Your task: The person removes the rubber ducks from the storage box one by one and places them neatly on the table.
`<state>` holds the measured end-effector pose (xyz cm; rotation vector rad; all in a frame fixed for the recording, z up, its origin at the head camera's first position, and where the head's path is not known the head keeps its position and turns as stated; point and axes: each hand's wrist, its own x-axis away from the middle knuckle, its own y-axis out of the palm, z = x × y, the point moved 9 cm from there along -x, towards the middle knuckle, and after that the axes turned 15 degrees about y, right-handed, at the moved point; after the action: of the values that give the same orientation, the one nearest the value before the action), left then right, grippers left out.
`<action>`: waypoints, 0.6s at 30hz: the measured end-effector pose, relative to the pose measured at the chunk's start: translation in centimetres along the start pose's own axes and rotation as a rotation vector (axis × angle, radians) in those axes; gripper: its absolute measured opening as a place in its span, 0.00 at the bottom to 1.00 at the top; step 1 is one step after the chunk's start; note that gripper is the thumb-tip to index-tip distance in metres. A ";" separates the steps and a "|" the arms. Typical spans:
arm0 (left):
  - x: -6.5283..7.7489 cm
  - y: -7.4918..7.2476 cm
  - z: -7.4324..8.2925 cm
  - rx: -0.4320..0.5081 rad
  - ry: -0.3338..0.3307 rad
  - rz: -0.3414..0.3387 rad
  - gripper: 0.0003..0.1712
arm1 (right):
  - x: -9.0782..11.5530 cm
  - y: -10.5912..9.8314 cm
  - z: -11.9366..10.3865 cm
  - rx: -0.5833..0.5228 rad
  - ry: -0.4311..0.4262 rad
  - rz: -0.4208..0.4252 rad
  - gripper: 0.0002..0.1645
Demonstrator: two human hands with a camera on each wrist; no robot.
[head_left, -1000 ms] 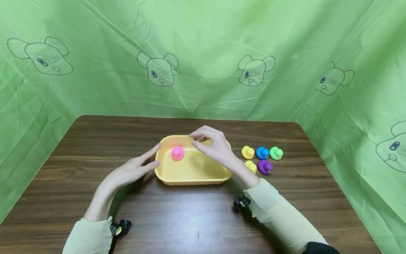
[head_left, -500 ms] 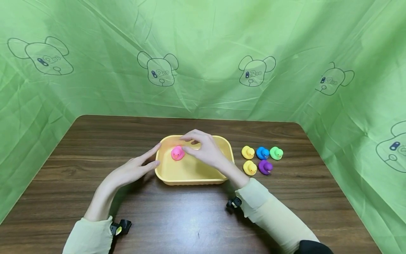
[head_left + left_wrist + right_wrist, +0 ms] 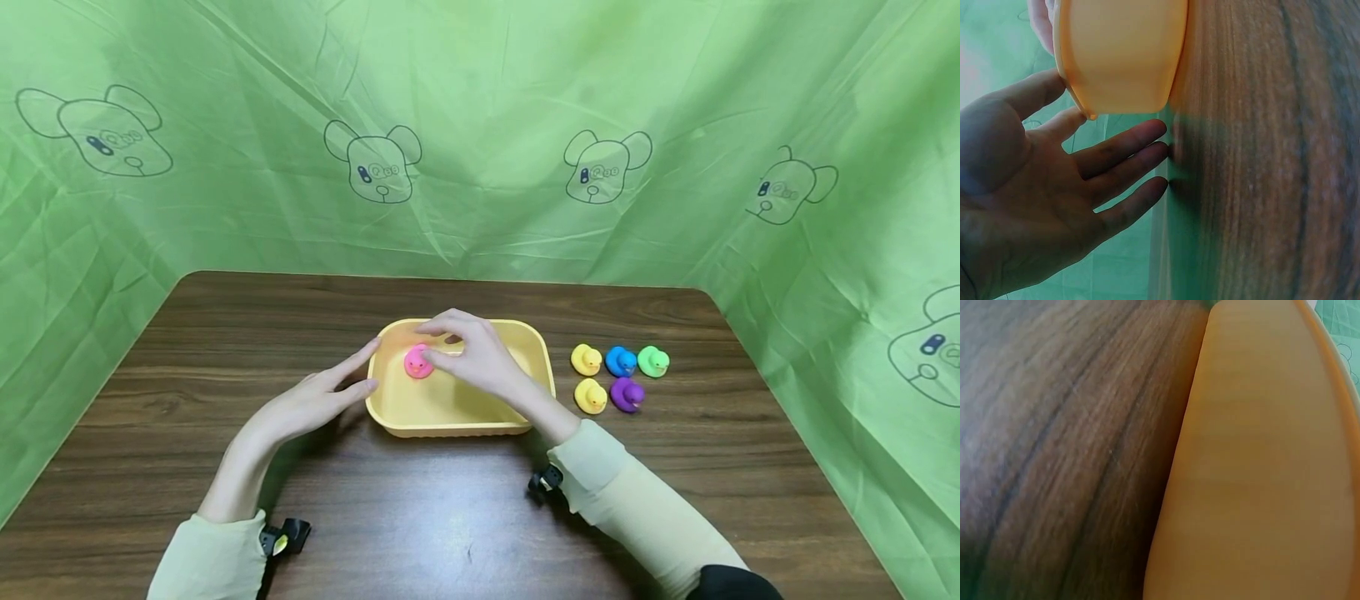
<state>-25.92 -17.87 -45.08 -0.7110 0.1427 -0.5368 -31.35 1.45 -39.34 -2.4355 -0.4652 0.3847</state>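
Note:
A pink rubber duck (image 3: 416,363) sits at the left end of a pale yellow tray (image 3: 457,429). My right hand (image 3: 480,354) reaches over the tray, its thumb tip overlapping the duck's right side and its fingers arched just behind it. Whether the thumb touches the duck I cannot tell. My left hand (image 3: 311,400) is spread at the tray's left end, with thumb and index tips at the rim. In the left wrist view the other fingers of the left hand (image 3: 1054,181) extend below the tray (image 3: 1122,56). The right wrist view shows the tray's side (image 3: 1260,462), with the right hand out of sight.
Right of the tray on the brown wooden table (image 3: 420,517) stand two yellow ducks (image 3: 586,360), a blue duck (image 3: 621,362), a green duck (image 3: 653,362) and a purple duck (image 3: 627,395). Green cloth (image 3: 480,233) with printed bear heads encloses the table's back and sides.
My right hand has moved left across the tray to the pink duck, uncovering the nearer yellow duck. The left hand and the tray have stayed in place.

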 end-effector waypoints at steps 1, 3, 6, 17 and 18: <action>0.0 0.0 0.0 -0.001 -0.001 0.000 0.40 | 0.0 0.1 0.0 0.005 0.002 -0.003 0.19; 0.0 0.0 -0.1 -0.003 -0.003 -0.002 0.40 | -0.2 0.3 0.0 0.012 0.008 -0.010 0.20; 0.0 0.0 0.0 0.000 -0.003 -0.002 0.40 | -0.3 0.6 0.0 0.018 0.022 -0.014 0.20; -0.1 0.1 0.1 0.003 0.005 -0.003 0.39 | -0.8 2.1 0.8 0.025 0.114 -0.068 0.23; 0.0 0.1 0.1 0.004 0.003 -0.004 0.39 | -0.8 2.3 0.9 0.027 0.121 -0.071 0.23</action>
<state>-25.91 -17.77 -45.09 -0.7068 0.1435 -0.5419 -31.92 -0.08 -41.34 -2.3923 -0.4894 0.2108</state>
